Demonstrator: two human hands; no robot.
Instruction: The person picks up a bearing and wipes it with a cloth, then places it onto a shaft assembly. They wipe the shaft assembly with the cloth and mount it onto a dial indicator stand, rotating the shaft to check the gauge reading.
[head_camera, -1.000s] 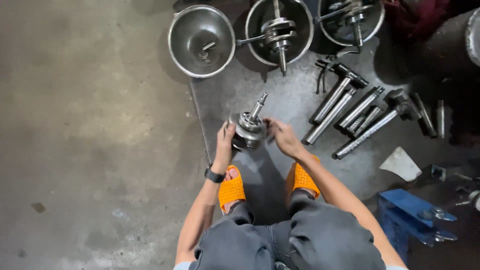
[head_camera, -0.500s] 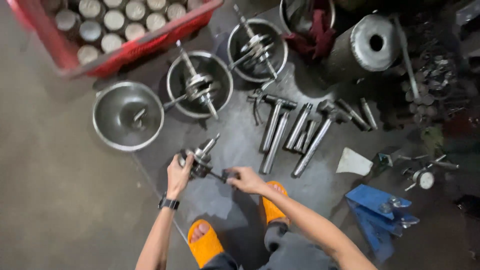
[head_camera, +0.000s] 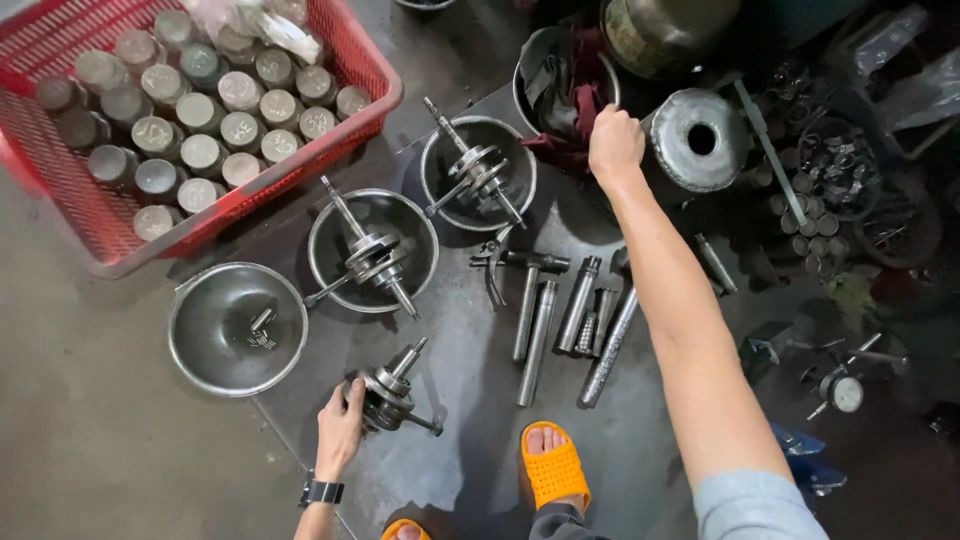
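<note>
Crankshaft (head_camera: 392, 392) in left hand's (head_camera: 340, 428) grasp on floor; right hand (head_camera: 614, 142) clenched on dark rag (head_camera: 565, 95).

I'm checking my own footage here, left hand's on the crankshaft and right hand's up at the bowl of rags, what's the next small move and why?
Probably pull a rag out: the right hand is closed at the rag bowl's rim, while the left hand steadies the crankshaft on the floor.

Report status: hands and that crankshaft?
Left hand grips crankshaft on the floor. Right hand reaches rags in far bowl. Tools lie between.
</note>
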